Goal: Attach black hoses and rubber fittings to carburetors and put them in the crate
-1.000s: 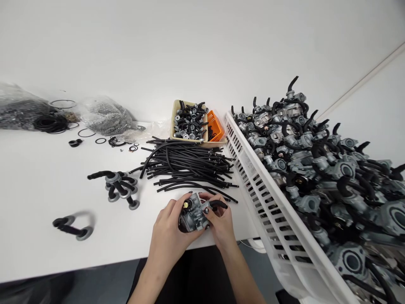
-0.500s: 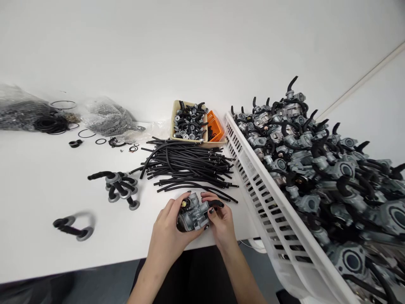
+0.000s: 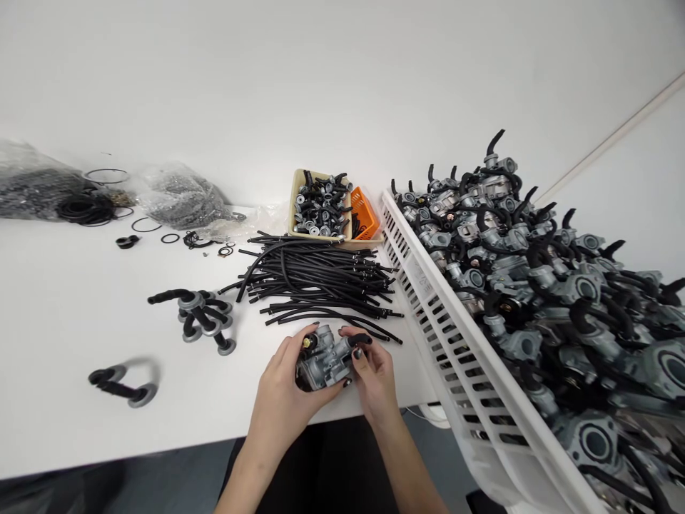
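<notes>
Near the table's front edge I hold a grey metal carburetor (image 3: 325, 357) with a brass-coloured part on its left and a short black rubber tube (image 3: 359, 339) at its upper right. My left hand (image 3: 286, 389) wraps round its left side and underside. On the right side, my right hand (image 3: 377, 375) is closed on the cap end with the tube, thumb in front. Just beyond my hands lies a pile of black hoses (image 3: 321, 275). Loose caps with black tubes (image 3: 206, 314) stand to the left, and a few more (image 3: 123, 385) lie closer to me.
A white slatted crate (image 3: 454, 350) heaped with carburetors (image 3: 535, 285) stands on the right. At the back are a cream tray (image 3: 294, 207) of capped tubes and an orange basket (image 3: 367, 214). Plastic bags of small parts (image 3: 182, 196) and black rings (image 3: 170, 238) lie at the back left.
The carburetor has shifted slightly left and turned a little in my hands; its black tube now reaches less far right. Both hands keep their hold.
</notes>
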A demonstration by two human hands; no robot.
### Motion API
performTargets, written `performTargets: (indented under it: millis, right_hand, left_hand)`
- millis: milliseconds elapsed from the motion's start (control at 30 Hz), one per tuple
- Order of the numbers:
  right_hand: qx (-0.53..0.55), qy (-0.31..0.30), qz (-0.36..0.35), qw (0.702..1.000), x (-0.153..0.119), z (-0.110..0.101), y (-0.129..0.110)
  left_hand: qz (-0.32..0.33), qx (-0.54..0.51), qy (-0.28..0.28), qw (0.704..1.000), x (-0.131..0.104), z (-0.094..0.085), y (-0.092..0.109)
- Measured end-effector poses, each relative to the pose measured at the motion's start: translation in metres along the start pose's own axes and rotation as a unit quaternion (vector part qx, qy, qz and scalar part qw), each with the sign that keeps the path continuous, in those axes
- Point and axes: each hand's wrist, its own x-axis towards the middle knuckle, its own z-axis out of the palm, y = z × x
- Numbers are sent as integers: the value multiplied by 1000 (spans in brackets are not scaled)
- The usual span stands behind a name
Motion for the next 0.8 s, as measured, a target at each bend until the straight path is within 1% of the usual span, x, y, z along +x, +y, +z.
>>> performTargets:
  millis: [133,233,333,400,433,533,600,667,733,800]
  right_hand:
    - [52,22,23,998,1,0,-2]
    - [33,19,-3,999,1,-1,-1]
    - [-28,22,-72,997,2,-3,-3]
    - [-73,33,-138,987,5,-3,-9]
    - [-96,33,-169,980,8,-2,-13]
    - [-174,7,-233,957,16,3,-28]
    - [-205,-14,-255,945,21,9,-37]
    - [-206,-39,-263,942,25,17,-44]
    - [-195,-69,-260,943,28,24,-48]
    - [-185,-92,-250,946,30,30,-50]
  left_hand:
    - [-11,-13,10,1000,0,0,0]
    - [-8,-9,12,1000,0,-1,-1]
    - [16,-3,18,1000,1,-1,-2]
    - [28,-12,23,999,0,-1,-1]
    - [21,-21,23,999,0,-1,0]
    - [-30,-47,21,998,-2,-2,6]
    - [-76,-74,21,994,-5,-4,11]
    - [-112,-113,16,987,-6,-7,12]
    - [-118,-154,15,981,-6,-10,9]
    - [-88,-185,18,979,-4,-14,2]
